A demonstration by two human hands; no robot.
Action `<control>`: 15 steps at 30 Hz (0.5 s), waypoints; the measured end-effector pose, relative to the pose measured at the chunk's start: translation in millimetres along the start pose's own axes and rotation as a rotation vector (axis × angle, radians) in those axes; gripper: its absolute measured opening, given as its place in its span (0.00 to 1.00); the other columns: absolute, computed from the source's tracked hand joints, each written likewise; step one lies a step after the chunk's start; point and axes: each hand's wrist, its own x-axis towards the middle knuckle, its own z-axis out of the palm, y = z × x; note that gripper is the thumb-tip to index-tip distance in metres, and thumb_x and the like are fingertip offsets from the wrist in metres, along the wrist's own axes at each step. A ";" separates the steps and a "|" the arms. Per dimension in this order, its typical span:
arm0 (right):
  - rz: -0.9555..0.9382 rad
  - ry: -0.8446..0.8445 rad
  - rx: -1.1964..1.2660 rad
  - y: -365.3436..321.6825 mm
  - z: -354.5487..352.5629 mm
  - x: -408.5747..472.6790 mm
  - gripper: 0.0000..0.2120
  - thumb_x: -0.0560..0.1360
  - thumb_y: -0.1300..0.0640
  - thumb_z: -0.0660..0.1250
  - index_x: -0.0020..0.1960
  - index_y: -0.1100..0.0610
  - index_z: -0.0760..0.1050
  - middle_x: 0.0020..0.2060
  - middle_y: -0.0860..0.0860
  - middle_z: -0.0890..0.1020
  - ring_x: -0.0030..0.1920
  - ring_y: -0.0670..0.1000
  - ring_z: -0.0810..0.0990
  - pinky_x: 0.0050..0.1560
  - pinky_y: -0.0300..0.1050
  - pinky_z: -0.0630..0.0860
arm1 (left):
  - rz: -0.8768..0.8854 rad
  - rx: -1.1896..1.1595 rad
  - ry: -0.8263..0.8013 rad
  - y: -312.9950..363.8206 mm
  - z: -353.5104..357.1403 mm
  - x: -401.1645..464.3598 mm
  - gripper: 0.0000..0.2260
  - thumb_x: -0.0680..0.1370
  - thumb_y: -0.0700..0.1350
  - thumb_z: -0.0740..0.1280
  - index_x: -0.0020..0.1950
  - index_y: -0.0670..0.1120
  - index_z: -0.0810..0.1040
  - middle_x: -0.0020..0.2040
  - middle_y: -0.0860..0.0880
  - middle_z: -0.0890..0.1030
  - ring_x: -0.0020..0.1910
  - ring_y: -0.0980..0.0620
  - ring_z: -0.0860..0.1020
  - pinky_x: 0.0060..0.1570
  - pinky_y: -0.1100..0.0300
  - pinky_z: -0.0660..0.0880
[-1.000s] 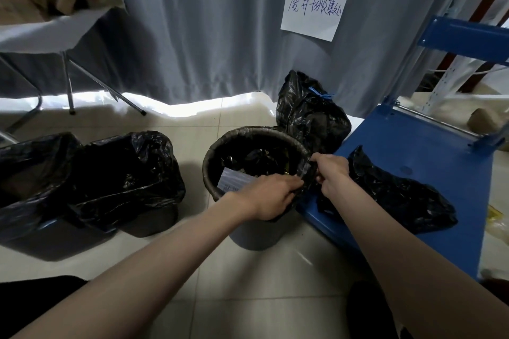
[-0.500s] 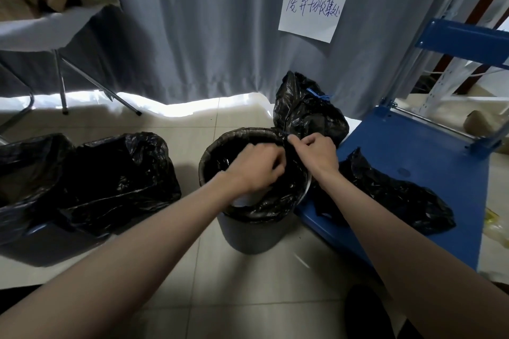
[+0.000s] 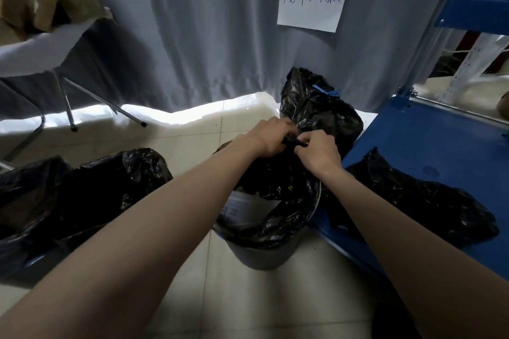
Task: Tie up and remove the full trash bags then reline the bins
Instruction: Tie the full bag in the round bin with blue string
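A round grey bin [image 3: 264,256] stands on the tiled floor in the middle, lined with a black trash bag [image 3: 281,217] that holds white paper [image 3: 242,206]. My left hand [image 3: 271,137] and my right hand [image 3: 316,153] meet above the bin's far rim, each gripping gathered black plastic from the bag's mouth, pulled up into a bunch between them. Behind the bin sits a tied black bag [image 3: 319,115] closed with a blue tie [image 3: 326,91].
Two bins lined with black bags [image 3: 91,190] stand at the left. A blue platform cart [image 3: 429,151] at the right carries a loose black bag [image 3: 429,201]. A grey curtain with a paper sign [image 3: 312,0] hangs behind; a folding table [image 3: 41,47] is at far left.
Both hands moved from the bin's right rim up and back over the bin, drawing the bag's edge off the rim and bunching it together.
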 end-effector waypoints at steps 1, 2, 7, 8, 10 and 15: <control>-0.010 0.015 0.020 2.5 -0.3 0.2 0.07 0.75 0.58 0.67 0.48 0.49 0.82 0.42 0.52 0.82 0.45 0.55 0.80 0.42 0.46 0.74 | 0.021 0.055 0.049 1.4 0.6 2.2 0.16 0.75 0.44 0.68 0.63 0.52 0.78 0.65 0.49 0.76 0.64 0.45 0.73 0.59 0.51 0.69; -0.011 0.037 0.028 5.4 -0.9 0.2 0.07 0.75 0.59 0.66 0.46 0.50 0.81 0.41 0.52 0.81 0.43 0.55 0.80 0.41 0.45 0.73 | 0.023 0.105 0.107 1.7 -0.1 2.7 0.12 0.76 0.46 0.68 0.59 0.52 0.80 0.62 0.49 0.78 0.62 0.46 0.74 0.58 0.52 0.68; 0.039 0.137 0.061 18.1 -3.6 -1.0 0.09 0.75 0.62 0.64 0.42 0.51 0.80 0.40 0.50 0.81 0.43 0.54 0.78 0.42 0.46 0.69 | -0.097 0.192 0.215 -17.2 -6.7 -11.3 0.04 0.75 0.48 0.66 0.47 0.50 0.77 0.50 0.48 0.82 0.54 0.46 0.76 0.60 0.52 0.65; 0.045 0.140 0.071 19.1 -3.7 -1.5 0.10 0.75 0.63 0.64 0.42 0.50 0.80 0.41 0.49 0.81 0.43 0.54 0.78 0.42 0.45 0.69 | -0.123 0.197 0.210 -22.7 -6.5 -15.9 0.03 0.75 0.47 0.66 0.46 0.49 0.75 0.48 0.46 0.81 0.52 0.44 0.77 0.60 0.52 0.65; 0.049 0.139 0.076 20.4 -3.2 -2.6 0.11 0.75 0.64 0.63 0.43 0.49 0.79 0.43 0.49 0.80 0.44 0.53 0.78 0.43 0.45 0.69 | -0.176 0.187 0.213 -33.3 -5.8 -24.8 0.03 0.75 0.44 0.64 0.46 0.48 0.71 0.46 0.44 0.81 0.49 0.42 0.77 0.59 0.51 0.65; 0.055 0.132 0.043 26.4 -2.6 -5.2 0.10 0.76 0.65 0.63 0.43 0.51 0.77 0.43 0.51 0.81 0.42 0.54 0.78 0.39 0.45 0.67 | -0.285 0.004 0.326 -65.5 2.6 -42.0 0.07 0.73 0.39 0.64 0.50 0.46 0.71 0.48 0.46 0.81 0.49 0.41 0.78 0.51 0.51 0.69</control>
